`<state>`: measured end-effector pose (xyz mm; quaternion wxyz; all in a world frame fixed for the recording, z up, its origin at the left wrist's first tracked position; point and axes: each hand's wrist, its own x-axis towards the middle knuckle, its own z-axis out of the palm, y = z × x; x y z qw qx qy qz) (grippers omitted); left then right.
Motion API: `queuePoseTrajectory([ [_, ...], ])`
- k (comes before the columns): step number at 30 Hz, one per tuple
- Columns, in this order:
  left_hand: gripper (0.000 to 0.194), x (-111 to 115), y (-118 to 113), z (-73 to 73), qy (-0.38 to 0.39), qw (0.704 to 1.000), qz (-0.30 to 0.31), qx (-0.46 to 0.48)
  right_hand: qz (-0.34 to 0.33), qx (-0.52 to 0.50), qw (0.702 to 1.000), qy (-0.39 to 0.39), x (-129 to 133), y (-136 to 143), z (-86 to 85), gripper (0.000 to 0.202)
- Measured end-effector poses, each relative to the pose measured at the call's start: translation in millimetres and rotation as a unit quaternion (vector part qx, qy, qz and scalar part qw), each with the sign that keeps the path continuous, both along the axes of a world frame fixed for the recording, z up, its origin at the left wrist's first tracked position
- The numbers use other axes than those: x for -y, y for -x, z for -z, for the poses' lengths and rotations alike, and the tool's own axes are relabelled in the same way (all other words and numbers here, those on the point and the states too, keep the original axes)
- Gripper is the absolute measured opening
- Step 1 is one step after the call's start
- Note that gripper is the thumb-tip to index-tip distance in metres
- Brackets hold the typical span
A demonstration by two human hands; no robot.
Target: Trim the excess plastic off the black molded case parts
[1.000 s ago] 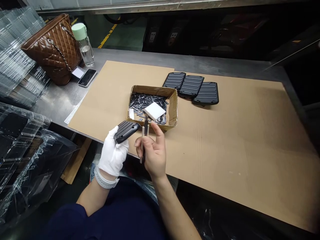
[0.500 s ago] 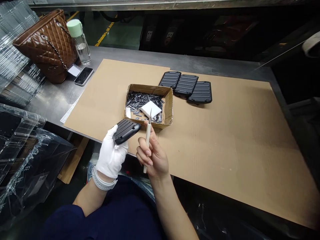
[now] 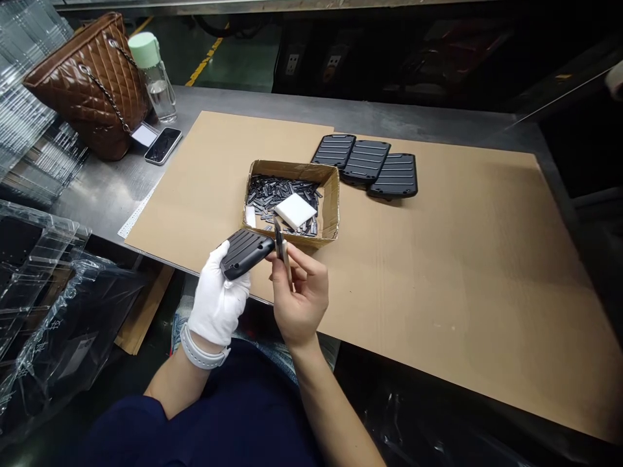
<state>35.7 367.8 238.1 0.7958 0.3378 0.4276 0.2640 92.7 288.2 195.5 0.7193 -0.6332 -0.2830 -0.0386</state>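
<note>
At my far left I see a stack of clear plastic trays (image 3: 29,91), with a clear plastic bag (image 3: 92,305) nearer me, below the table's near edge. Next come a brown handbag (image 3: 90,84), a bottle (image 3: 159,91) with a green lid, a white card (image 3: 145,134) and a phone (image 3: 163,146), all on the bare metal of the table (image 3: 109,194). A marked strip (image 3: 139,214) runs along the left edge of the cardboard sheet (image 3: 452,259), which covers most of the table.

My left hand (image 3: 217,301), in a white glove with a pale band (image 3: 202,350) at the wrist, is closed around a black ribbed part (image 3: 247,253), its fingers beneath. The part is tilted and held up by the sheet's near edge, close to the near wall of the cardboard box (image 3: 329,201). In the box lie many small black pieces (image 3: 272,193), a thick white block (image 3: 295,211) on top of them and a small white piece (image 3: 250,216) by the left wall.

Just right of the part, my right hand (image 3: 302,292), bare, pinches a slim tool (image 3: 285,254) between thumb and fingers, tip up. I cannot tell whether tool and part touch; little room shows between them.

Far and right of the box, three black ribbed panels (image 3: 365,161) lie overlapping in a row near the sheet's far edge. From there the cardboard spreads wide and flat to its slanting right edge, giving me sideways room.
</note>
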Motion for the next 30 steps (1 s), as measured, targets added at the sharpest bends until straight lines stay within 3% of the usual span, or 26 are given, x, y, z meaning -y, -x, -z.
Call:
queuePoseTrajectory([
  [10,0.01,-2,-2,-1.5,0.035,0.998,-0.044,-0.007,-0.003,0.09,0.996,0.011,-2,1,16.5,0.039],
  [16,0.031,-3,-11,-9.1,0.111,0.992,-0.051,0.041,-0.002,0.161,0.986,0.041,-3,1,23.8,0.047],
  [24,0.034,-2,-16,-13.0,0.231,0.961,-0.101,0.112,-0.035,0.205,0.976,0.066,-2,2,22.6,0.049],
  [27,0.038,-2,-15,-11.8,0.237,0.96,-0.099,0.113,-0.03,0.243,0.966,0.079,-1,2,19.0,0.056],
  [30,0.034,-1,-13,-9.4,0.18,0.977,-0.084,0.072,-0.02,0.276,0.956,0.093,-1,1,15.6,0.056],
])
